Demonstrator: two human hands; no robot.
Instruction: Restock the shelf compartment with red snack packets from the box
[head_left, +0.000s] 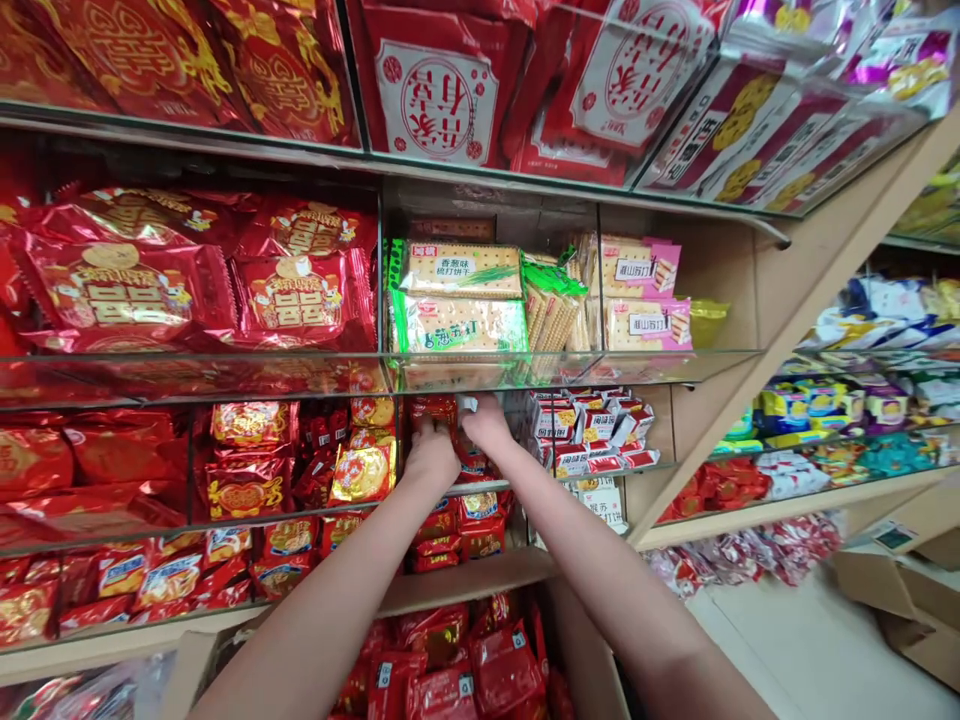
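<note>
Both my arms reach into a lower shelf compartment. My left hand (433,456) has its fingers bent against a red snack packet (435,408) at the back of the compartment. Close beside it, my right hand (486,428) is curled, with a small white patch showing at its fingertips; most of its fingers are hidden. More red packets lie under and between the hands. Below my arms stands an open cardboard box (581,640) holding several shiny red packets (510,670), some with white labels.
Gold round-biscuit packets (364,468) sit left of my hands, and small white-and-red packs (600,425) sit right. A glass shelf edge (450,368) runs just above my hands, with green cracker packs (461,322) on it. A slanted wooden panel (787,300) bounds the right side.
</note>
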